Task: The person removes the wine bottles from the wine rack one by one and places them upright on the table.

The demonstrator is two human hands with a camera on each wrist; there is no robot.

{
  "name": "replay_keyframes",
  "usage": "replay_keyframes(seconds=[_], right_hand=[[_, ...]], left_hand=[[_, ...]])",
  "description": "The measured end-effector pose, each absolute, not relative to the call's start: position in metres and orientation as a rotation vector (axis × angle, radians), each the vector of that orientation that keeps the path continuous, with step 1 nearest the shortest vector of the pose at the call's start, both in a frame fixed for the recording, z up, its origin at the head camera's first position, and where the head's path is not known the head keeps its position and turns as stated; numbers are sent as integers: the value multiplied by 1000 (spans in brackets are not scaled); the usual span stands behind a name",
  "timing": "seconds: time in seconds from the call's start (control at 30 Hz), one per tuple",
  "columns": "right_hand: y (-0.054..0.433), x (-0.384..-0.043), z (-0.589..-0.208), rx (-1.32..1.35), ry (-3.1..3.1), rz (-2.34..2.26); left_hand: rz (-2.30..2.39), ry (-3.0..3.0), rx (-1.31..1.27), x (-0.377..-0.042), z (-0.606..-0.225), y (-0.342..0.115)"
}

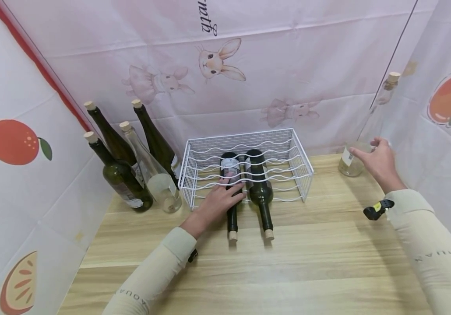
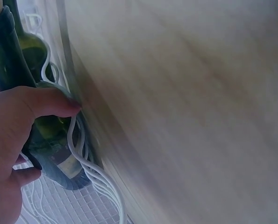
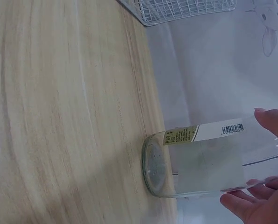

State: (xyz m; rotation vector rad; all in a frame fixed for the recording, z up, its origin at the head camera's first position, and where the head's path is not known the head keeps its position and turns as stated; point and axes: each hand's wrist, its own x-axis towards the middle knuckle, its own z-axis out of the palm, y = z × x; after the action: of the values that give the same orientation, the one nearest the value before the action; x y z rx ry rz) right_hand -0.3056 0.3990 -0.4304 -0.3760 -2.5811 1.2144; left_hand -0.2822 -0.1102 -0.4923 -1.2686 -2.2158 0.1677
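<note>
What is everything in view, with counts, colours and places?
Table: one, pale wood, foreground.
Backdrop: one, pale pink, rabbit-printed, behind table.
Side sheets: two, whitish, fruit-printed, left and right.
Strip: one, red, back-left corner.
Wire rack: one, white, near backdrop.
Lying bottles: two, dark green, in rack.
Standing bottles: three, dark green, left of rack.
Left clear bottle: one, colourless, among those.
Right clear bottle: one, colourless, right of rack.
Corks: seven, tan, in bottle mouths.
Wrist devices: two, black, at wrists.
Sleeves: two, pale beige, on forearms.
Left grip: one, bare, holding left lying bottle.
Right grip: one, bare, holding right clear bottle.
</note>
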Motion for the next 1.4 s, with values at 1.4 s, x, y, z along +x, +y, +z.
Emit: replay_keyframes(seconds=[1.4], right_hand=[[380,-262,-426,-284,-2428,993]], left_hand=[[87,-2335,-1302,-271,-485,-106]])
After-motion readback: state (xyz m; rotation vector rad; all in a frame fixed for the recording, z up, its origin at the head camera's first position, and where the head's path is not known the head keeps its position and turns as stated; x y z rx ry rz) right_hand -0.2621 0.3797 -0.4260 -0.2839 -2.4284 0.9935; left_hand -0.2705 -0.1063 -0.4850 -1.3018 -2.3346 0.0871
